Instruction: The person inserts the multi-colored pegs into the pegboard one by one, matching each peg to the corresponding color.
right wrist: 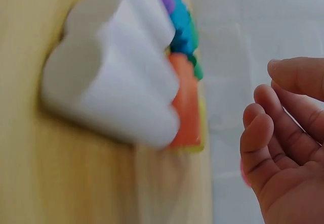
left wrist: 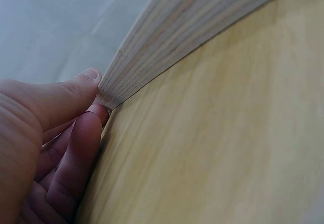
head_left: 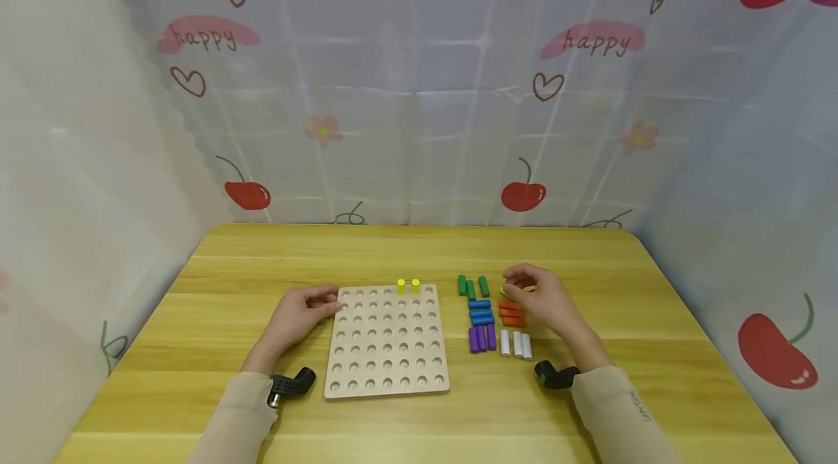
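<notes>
A square pale wooden pegboard [head_left: 396, 337] with rows of round holes lies on the table. Two yellow pegs [head_left: 401, 286] stand upright in its far row. My left hand [head_left: 297, 315] pinches the board's far left corner, the thumb and a fingertip meeting its layered edge [left wrist: 147, 42] in the left wrist view. Over at the right, my right hand [head_left: 540, 297] hovers by the far end of the loose pegs, its fingers loosely bent with a gap to the thumb. Yellow [right wrist: 202, 128] shows on the table beyond the orange pegs [right wrist: 186, 102], mostly hidden.
Right of the board lie green pegs [head_left: 471, 289], blue pegs [head_left: 481, 313], purple pegs [head_left: 482, 339] and white pegs [head_left: 518, 345], grouped by colour. A patterned curtain [head_left: 406, 122] hangs behind the wooden table [head_left: 294, 246]. Black wrist devices [head_left: 555, 375] sit at both sleeves.
</notes>
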Motion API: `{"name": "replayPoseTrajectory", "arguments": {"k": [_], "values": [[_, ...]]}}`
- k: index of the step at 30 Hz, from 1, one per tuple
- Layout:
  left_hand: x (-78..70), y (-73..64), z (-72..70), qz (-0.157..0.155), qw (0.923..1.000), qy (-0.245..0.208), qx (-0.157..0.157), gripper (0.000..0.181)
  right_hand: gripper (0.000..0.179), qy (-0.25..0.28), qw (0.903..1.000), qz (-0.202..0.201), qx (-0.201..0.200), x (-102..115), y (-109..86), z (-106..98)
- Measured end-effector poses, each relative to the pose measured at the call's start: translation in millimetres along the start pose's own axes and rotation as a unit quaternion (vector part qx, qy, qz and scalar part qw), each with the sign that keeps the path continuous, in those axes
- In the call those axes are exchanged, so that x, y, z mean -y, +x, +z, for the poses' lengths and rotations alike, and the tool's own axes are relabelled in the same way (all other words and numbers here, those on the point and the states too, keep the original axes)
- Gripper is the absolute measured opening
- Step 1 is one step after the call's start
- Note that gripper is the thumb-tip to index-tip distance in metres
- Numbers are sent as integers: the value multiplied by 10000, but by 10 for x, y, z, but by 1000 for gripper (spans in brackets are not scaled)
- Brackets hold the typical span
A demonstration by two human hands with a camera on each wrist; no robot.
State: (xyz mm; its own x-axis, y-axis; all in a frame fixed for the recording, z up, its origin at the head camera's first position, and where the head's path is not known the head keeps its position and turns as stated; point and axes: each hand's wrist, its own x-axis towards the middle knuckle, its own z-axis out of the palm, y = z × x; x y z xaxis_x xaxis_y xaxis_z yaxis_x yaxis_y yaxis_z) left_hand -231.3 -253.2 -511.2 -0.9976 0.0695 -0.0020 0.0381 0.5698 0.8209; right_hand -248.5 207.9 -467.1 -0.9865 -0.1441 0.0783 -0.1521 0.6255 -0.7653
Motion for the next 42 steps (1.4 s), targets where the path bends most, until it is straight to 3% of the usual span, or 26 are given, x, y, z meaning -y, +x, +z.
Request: {"name": "replayPoseTrajectory", "arguments": {"k": [18, 42], "values": [[-31, -8, 10, -129, 9999, -94, 21, 42, 21, -306, 9986, 398, -144, -321, 16, -21], [-10, -6, 8, -142, 9997, -179, 44, 42, 21, -820, 9953, 514, 70, -403, 56, 6]]}}
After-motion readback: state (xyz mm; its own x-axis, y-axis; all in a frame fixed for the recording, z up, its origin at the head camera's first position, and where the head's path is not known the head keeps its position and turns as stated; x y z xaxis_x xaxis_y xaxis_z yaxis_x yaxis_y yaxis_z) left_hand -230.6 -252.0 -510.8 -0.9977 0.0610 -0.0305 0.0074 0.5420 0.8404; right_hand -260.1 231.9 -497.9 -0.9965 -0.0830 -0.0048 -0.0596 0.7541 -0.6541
